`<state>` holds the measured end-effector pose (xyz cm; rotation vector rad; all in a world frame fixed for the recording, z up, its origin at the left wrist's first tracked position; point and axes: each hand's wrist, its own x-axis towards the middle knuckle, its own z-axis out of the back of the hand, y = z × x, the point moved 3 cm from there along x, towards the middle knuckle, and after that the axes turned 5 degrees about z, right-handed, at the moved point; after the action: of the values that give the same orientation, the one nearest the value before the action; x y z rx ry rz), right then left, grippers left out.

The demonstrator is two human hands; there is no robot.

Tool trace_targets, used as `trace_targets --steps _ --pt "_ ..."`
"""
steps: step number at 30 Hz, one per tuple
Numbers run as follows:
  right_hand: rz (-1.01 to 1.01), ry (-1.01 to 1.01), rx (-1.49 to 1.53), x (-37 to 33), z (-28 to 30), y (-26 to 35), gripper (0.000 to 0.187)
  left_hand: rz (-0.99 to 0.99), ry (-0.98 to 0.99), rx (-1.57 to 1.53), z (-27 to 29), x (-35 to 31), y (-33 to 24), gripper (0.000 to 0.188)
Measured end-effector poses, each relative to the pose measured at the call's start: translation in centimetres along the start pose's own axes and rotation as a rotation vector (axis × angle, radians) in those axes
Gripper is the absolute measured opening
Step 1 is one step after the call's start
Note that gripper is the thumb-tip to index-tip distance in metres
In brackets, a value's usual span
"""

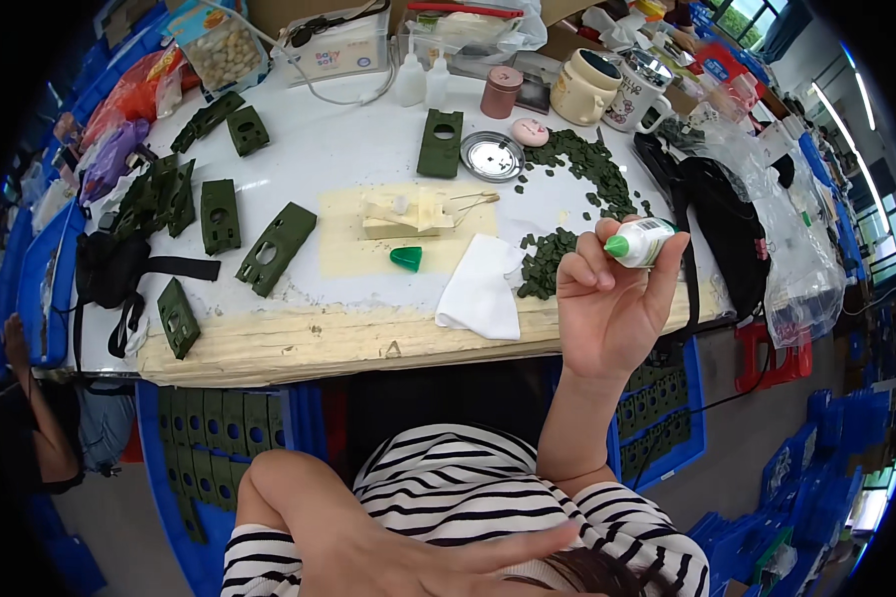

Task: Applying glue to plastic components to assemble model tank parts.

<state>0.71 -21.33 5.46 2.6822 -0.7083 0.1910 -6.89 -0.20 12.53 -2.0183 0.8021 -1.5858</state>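
In my right hand (607, 308) is a small white glue bottle (639, 243) with a green tip, tilted so that the tip points left. The fingers and thumb close round its body above the table's right side. My left hand (418, 567) is raised close to the camera at the lower edge, one finger stretched out to the right; it seems to hold nothing, though part is cut off. A green cap (405, 259) lies on the table beside a yellowish taped block (404, 216) with thin picks on it. A white cloth (481, 289) lies to their right.
Dark green moulded plates (277, 249) are scattered on the left. Small dark green pieces (542, 264) lie in heaps on the right. Behind stand a metal lid (492, 156), a pink tin (502, 93), mugs (585, 88) and squeeze bottles (409, 80). Blue trays (299, 418) flank my lap.
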Motion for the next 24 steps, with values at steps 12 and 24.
trace_targets --steps 12,24 --pt "-0.022 -0.039 -0.037 0.1 0.7 -0.5 0.041 -0.047 0.602 0.048 3.0 -1.8 -2.3 0.051" --pt "-0.158 -0.022 -0.089 -0.5 1.7 -2.3 0.036 0.59 -1.334 1.716 15.9 -9.8 -8.0 0.019"
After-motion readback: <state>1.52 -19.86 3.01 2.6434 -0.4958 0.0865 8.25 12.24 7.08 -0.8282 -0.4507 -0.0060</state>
